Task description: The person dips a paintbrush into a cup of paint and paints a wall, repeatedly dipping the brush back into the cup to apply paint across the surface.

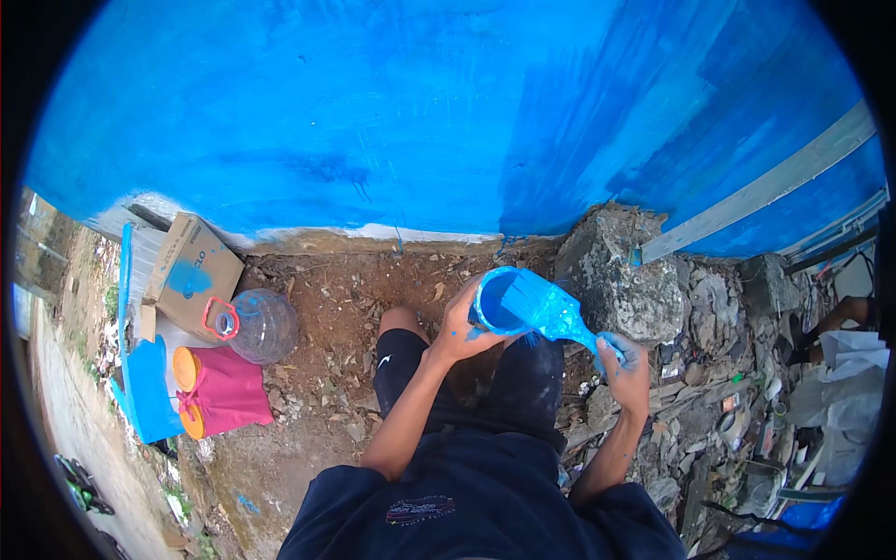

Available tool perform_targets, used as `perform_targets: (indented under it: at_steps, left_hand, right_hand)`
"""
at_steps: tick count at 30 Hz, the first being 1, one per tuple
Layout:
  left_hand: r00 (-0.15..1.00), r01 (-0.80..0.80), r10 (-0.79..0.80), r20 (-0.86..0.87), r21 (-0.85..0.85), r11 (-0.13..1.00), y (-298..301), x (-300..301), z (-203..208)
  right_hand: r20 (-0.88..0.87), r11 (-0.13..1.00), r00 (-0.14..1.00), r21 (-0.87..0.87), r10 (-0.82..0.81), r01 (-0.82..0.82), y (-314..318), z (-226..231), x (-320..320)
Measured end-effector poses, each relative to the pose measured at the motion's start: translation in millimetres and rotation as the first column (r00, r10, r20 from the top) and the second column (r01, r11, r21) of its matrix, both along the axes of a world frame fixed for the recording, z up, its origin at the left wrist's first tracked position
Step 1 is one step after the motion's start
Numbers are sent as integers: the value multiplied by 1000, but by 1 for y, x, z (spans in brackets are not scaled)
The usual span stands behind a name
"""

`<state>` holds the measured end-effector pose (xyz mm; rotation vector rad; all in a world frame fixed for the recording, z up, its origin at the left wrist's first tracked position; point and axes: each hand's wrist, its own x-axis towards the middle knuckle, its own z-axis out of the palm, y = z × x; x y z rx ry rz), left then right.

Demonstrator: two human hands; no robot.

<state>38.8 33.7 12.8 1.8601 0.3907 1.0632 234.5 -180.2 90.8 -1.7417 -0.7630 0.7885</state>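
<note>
Dk shirt; brush o/ cup rim; wall apart.

Left zone: a brown cardboard box, marked with a blue patch, is positioned beside a clear plastic jug with a red handle. A pink item with two round orange parts sits near both. Right zone: a rough stone block adjoins loose rubble — a pale plank slants above. Far left: a path.
</note>
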Motion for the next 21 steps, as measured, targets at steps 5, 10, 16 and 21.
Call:
perform_targets:
  at_steps: [5, 10, 16, 21]
  left_hand:
    - [1000, -15, 15, 23, -32, 999, -2, 2, -5]
    - [1000, -25, 26, 6, -58, 998, 0, 0, -10]
    - [999, -39, 39, 16, -24, 999, 5, 0, -8]
    - [998, -57, 57, 0, 4, 998, 4, -3, -12]
  right_hand:
    - [7, 999, 999, 33, -41, 40, 1, -6, -1]
    - [41, 1000, 999, 11, 6, -6, 7, -1, -6]
    - [77, 999, 997, -24, 27, -25, 8, -2, -7]
    - [79, 998, 996, -37, 45, -42, 8, -7, -10]
